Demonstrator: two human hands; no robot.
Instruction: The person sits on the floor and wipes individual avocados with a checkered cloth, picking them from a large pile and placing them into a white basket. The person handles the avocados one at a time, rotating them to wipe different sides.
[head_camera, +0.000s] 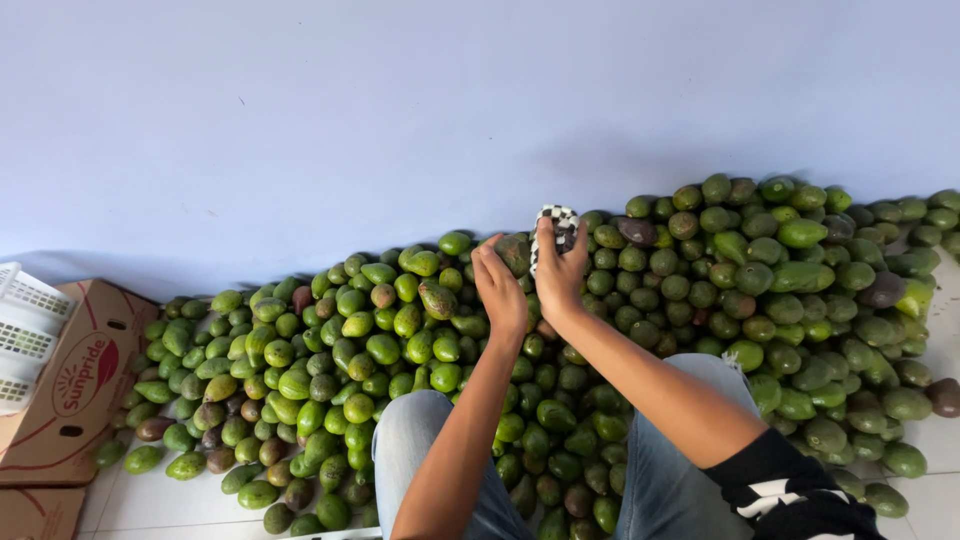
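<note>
Above the avocado pile, left hand grips avocado

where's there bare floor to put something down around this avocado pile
Bare tile shows at lower left, between the cardboard box and the avocado pile, and a strip at far right beside the pile's edge. Everywhere else is crowded: avocados fill the floor to the wall and between the knees, under the left hand and right hand.

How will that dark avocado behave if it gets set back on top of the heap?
The dark avocado, pinched by the left hand, looks rounded and smooth, so it would probably roll down the sloped pile of green avocados. Its darker skin hints it may be softer and bruise easily. The right hand holds a checkered cloth.
</note>
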